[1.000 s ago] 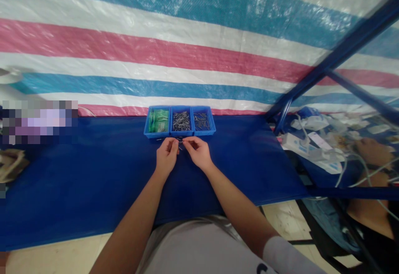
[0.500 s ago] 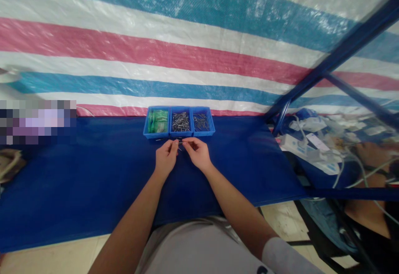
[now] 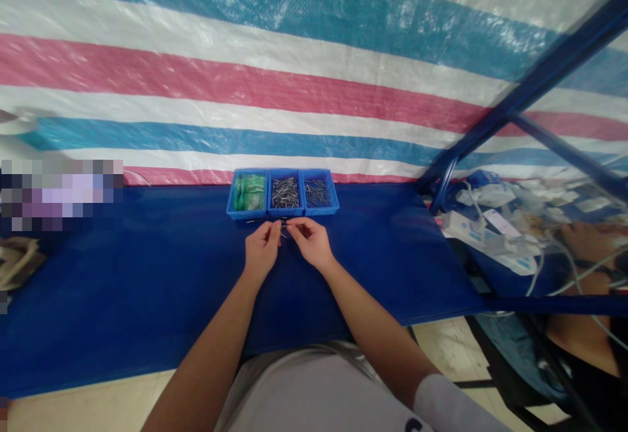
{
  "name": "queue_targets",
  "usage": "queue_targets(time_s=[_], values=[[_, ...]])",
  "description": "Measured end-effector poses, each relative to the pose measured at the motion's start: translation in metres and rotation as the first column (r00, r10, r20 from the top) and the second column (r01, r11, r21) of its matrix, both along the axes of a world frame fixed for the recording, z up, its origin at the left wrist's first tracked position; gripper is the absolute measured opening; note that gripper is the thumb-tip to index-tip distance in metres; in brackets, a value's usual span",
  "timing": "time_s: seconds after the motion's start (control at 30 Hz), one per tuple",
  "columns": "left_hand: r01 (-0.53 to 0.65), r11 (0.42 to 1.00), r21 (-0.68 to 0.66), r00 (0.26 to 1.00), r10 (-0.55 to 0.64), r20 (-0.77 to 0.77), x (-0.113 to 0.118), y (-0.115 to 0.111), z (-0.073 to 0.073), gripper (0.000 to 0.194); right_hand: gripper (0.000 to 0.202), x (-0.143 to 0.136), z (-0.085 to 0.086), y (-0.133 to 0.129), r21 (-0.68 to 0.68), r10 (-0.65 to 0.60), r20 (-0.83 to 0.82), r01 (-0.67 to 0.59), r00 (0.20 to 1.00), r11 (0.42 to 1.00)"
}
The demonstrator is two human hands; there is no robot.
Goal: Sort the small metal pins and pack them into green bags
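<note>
Head view, only one. Left hand [image 3: 261,249] and right hand [image 3: 310,242] sit close together over the blue surface [image 3: 147,275], just in front of the trays. Both grips pinched shut, thumb against forefinger, on a thin metal pin [image 3: 283,224] held between the two hands. Left fingertips [image 3: 275,226] take one end, right fingertips [image 3: 290,224] the other. Pin's long axis runs approx. left-right, parallel to the surface's far edge; too small and blurred to tell head from tip, or whether it's one piece or two. Cannot tell if it touches the surface or is held just above it.

Behind the hands, touching each other in a row: green-parts tray [image 3: 248,192] at left, middle tray [image 3: 285,192] w/ small metal pieces, right tray [image 3: 320,192] w/ darker screws or pins. A few loose pins [image 3: 255,220] lie on the surface just left of the left hand, near the tray fronts. Striped tarp [image 3: 294,78] hangs behind. At right, a blue frame bar [image 3: 515,101] slants across, w/ white power strips [image 3: 478,232] and cables beyond it, well apart from the hands. Nothing stands between hands and trays.
</note>
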State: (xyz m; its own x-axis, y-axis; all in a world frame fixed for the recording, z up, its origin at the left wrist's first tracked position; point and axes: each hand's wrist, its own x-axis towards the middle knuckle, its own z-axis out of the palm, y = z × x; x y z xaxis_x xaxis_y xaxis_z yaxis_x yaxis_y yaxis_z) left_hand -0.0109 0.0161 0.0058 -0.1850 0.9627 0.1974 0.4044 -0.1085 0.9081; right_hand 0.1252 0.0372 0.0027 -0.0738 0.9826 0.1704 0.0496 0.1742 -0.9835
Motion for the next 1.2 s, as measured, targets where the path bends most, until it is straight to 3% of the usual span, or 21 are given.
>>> queue_targets(time_s=[0.1, 0.2, 0.3, 0.43, 0.63, 0.8, 1.2], values=[[-0.014, 1.000, 0.003, 1.000, 0.014, 0.016, 0.000, 0.000, -0.001, 0.041, 0.017, -0.001, -0.001, 0.000, 0.005, 0.021, -0.027, -0.021, 0.999, 1.000], [0.011, 1.000, 0.001, 0.989, -0.012, 0.147, 0.002, 0.002, -0.006, 0.028, 0.017, 0.000, -0.004, 0.002, 0.005, 0.002, -0.021, -0.001, 1.000, 1.000], [0.036, 0.998, 0.050, 0.973, -0.047, 0.227, 0.003, 0.004, -0.011, 0.028, 0.019, 0.000, -0.007, 0.004, 0.003, -0.014, -0.003, 0.014, 1.000, 1.000], [0.007, 0.990, 0.140, 0.970, -0.041, 0.238, 0.002, 0.005, -0.014, 0.030, 0.020, 0.000, -0.008, 0.003, 0.002, 0.003, -0.003, -0.003, 1.000, 1.000], [-0.015, 0.985, 0.170, 0.970, -0.027, 0.242, 0.002, 0.005, -0.013, 0.031, 0.019, 0.000, -0.006, 0.002, 0.006, 0.021, 0.006, -0.021, 1.000, 1.000], [-0.002, 0.986, 0.166, 0.963, -0.043, 0.266, 0.002, 0.005, -0.013, 0.035, 0.018, 0.000, -0.006, 0.002, 0.013, 0.025, 0.003, -0.025, 1.000, 1.000], [0.024, 0.990, 0.142, 0.941, -0.070, 0.331, 0.003, 0.006, -0.011, 0.018, 0.017, 0.000, -0.004, 0.001, 0.024, 0.025, 0.010, -0.025, 1.000, 0.999]])
